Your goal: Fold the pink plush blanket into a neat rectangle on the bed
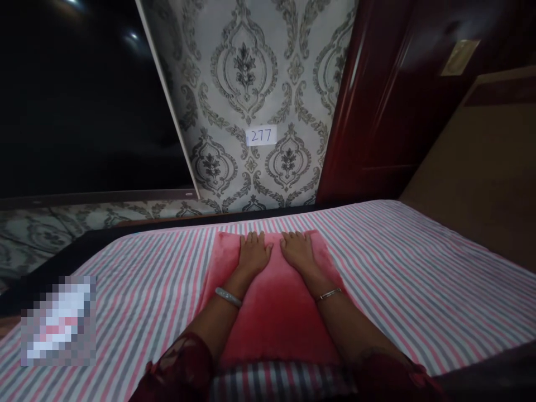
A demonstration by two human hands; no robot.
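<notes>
Cloth, one piece: a red, plush, rectangular fabric (274, 304), fleece-like in look, spread flat near the middle of a bed covered by a pink, grey and white striped sheet (419, 268).

Hands: I see my left hand (254, 252) and my right hand (298, 250) resting side by side on the far end of the cloth, palms down, fingers spread flat and clamped on nothing. A pale bangle (228, 296) sits on the left wrist, a thin one (328, 294) on the right.

Handling, as I judge it: light, soft and limp, with no stiffness of its own; the nap should grip the sheet a little rather than slide freely. It would sag or crease if lifted from one point, so the far corners or the two long edges look the best places to pinch. Nothing fragile about it.

Surroundings: damask-patterned grey wallpaper (251, 72) with a small white label reading 277 (261, 135); a dark red wooden door (377, 100) to the right.
</notes>
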